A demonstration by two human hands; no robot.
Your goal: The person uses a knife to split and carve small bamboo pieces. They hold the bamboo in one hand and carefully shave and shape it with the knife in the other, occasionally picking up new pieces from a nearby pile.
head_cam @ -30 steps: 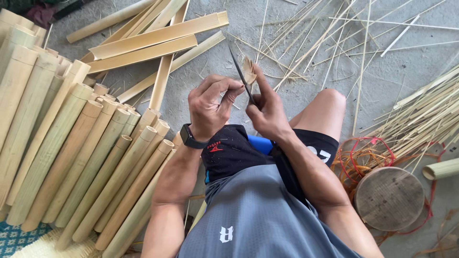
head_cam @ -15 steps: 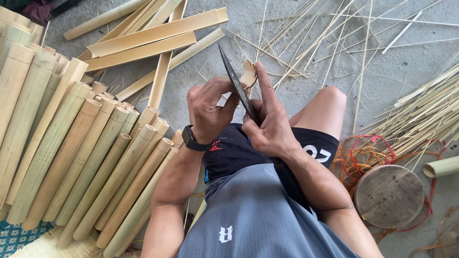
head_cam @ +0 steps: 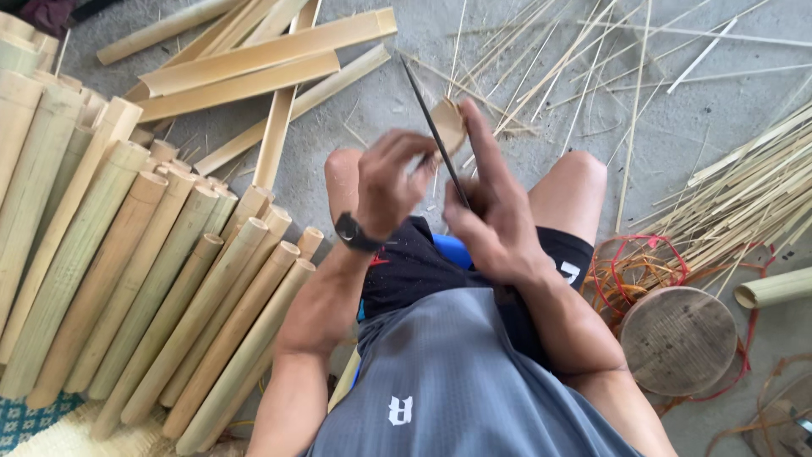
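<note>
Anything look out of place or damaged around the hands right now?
Nothing stands out. The right hand holds a dark blade against a small bamboo piece in the left hand. Bamboo poles lie stacked together; thin slivers lie scattered over the floor.

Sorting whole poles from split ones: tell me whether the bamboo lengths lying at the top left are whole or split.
Split. The bamboo slats lie flat and open-faced on the concrete floor, unlike the round bamboo poles stacked beside the left hand.

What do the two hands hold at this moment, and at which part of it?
The right hand grips a dark knife at its lower end, blade pointing up. The left hand pinches a small bamboo piece at its near edge, against the blade.
</note>
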